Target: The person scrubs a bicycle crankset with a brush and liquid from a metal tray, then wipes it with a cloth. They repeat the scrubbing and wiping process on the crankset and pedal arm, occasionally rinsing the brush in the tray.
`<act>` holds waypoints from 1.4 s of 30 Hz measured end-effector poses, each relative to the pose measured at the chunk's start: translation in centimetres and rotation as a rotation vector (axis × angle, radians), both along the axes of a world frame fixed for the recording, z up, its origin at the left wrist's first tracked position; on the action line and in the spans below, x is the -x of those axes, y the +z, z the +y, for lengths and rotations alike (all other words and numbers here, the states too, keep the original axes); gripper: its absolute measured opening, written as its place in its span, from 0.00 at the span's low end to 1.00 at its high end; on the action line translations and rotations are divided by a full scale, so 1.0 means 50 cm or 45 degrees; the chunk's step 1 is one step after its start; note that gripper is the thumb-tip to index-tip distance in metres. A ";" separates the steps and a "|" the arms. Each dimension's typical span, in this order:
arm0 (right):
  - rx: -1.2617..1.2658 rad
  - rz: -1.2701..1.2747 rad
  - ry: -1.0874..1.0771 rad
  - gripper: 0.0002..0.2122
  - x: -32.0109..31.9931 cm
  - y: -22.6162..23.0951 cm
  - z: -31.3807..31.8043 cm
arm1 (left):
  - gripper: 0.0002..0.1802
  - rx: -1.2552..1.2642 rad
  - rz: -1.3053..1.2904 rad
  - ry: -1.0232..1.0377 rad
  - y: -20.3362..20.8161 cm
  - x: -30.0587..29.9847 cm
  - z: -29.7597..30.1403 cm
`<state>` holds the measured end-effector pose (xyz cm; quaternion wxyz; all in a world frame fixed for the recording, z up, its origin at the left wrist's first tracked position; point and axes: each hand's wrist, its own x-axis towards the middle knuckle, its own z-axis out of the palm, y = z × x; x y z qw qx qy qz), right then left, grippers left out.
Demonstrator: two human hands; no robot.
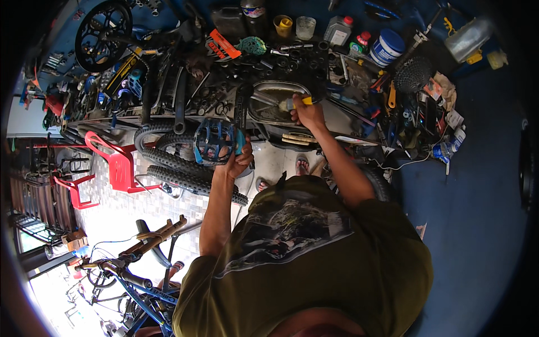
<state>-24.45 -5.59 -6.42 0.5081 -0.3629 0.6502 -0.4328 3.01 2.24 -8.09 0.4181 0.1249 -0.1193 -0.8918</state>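
My left hand (238,161) is closed around a blue and black bicycle pedal (215,141). A black crank arm (241,106) stands up beside the pedal; I cannot tell whether the two are joined. Over an oval metal basin (307,90) with murky liquid, my right hand (309,115) grips a brush (306,101) with a yellow handle. The brush's pale bristles point left, at or just above the liquid. The basin sits at the front edge of the cluttered workbench (337,121).
Tools, small parts, bottles and a blue-and-white tub (387,48) crowd the bench. A chainring (104,35) lies back left. Knobby tyres (191,171) hang below the left arm. Red plastic chairs (122,168) and a blue bicycle (137,300) are at left.
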 end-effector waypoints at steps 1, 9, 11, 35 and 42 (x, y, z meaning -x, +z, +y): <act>0.040 -0.044 0.010 0.14 -0.004 0.003 -0.002 | 0.33 -0.014 0.001 0.006 -0.002 -0.003 0.001; 0.138 0.300 0.111 0.14 0.023 -0.010 -0.023 | 0.31 -0.127 0.058 0.016 -0.017 0.002 0.010; 0.150 0.120 0.094 0.14 0.020 -0.009 -0.023 | 0.29 -0.098 0.083 0.022 -0.018 0.005 0.015; 0.457 0.667 0.280 0.17 0.012 0.003 0.002 | 0.30 -0.147 0.302 0.132 -0.026 0.029 0.023; 0.522 0.643 0.394 0.15 0.024 0.005 -0.021 | 0.31 -0.189 0.225 0.148 -0.006 0.030 0.022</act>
